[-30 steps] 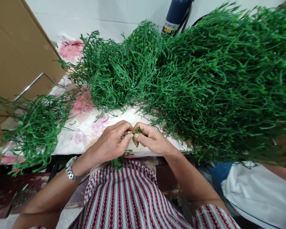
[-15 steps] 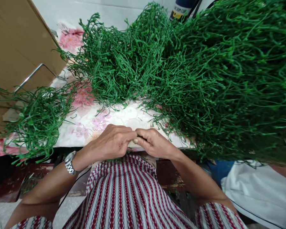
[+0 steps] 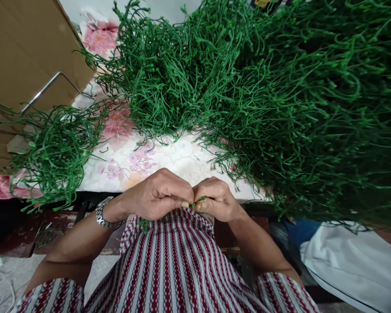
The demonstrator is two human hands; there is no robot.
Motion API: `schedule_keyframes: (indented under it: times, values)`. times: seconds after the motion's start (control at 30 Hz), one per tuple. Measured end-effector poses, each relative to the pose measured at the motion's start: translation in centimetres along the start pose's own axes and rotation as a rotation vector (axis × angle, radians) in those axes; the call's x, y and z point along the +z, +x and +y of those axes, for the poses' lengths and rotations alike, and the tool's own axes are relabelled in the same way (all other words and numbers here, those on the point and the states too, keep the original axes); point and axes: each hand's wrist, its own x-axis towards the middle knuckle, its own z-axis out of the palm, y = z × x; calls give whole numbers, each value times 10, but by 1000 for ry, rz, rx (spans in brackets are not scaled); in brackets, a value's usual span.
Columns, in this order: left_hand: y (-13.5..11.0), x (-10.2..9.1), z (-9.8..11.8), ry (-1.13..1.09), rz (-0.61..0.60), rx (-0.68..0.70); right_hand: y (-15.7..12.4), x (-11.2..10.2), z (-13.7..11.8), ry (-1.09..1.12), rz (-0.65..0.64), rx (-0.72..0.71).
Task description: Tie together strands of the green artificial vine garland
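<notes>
My left hand (image 3: 164, 193) and my right hand (image 3: 217, 198) meet at the front edge of the cloth-covered table, thumbs and fingertips pinched together. Between the fingertips a small bit of a green plastic stem (image 3: 198, 200) shows; the fingers cover most of it. Another green tip (image 3: 145, 224) pokes out below my left palm, over the striped garment; whether it belongs to the same stem I cannot tell. Beyond my hands spreads a big heap of thin green artificial stems (image 3: 280, 100) with forked ends. A smaller tangle (image 3: 55, 154) of them lies to the left.
A floral cloth (image 3: 172, 158) covers the table. At the left stands a cardboard box (image 3: 29, 52), with a bent metal rod (image 3: 42, 92) in front of it. A person in white clothing (image 3: 355, 261) sits close on my right. Dark reddish wood (image 3: 16, 237) shows below the table's edge.
Both hands have shifted slightly right, and their pinch has turned so that a green bit now shows between the fingertips. The view has tipped downward a little. The heaps look unchanged.
</notes>
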Motion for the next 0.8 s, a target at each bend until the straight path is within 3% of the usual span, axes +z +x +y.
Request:
schedule_keyframes:
  times: [0.1, 0.27, 0.4, 0.53, 0.57, 0.6, 0.63, 0.67, 0.73, 0.8]
  values:
    - [-3, 3, -5, -73, 57, 18, -2, 7, 3, 32, 59, 5]
    - [-4, 7, -7, -130, 83, 76, 0, 11, 1, 31, 46, -53]
    - [-14, -3, -4, -98, 82, 61, -5, 5, -14, -34, 50, -53]
    - [-21, -17, 1, -55, 447, 39, -10, -11, -36, -84, 338, -184]
    - [-20, -17, 2, -31, 419, 31, -9, -14, -40, -186, 339, -160]
    - [-17, -17, 3, -18, 261, 9, -7, -17, -41, -287, 262, -109]
    - [-13, -14, 2, -7, 224, -63, -4, -18, -41, -345, 268, -54]
    - [-8, -11, 1, -10, 245, -127, -2, -19, -39, -378, 285, -10]
    - [0, -5, -4, -46, 408, -216, 3, -16, -31, -367, 392, 41]
    - [5, 1, -11, -114, 535, -238, 7, -9, -21, -328, 447, 100]
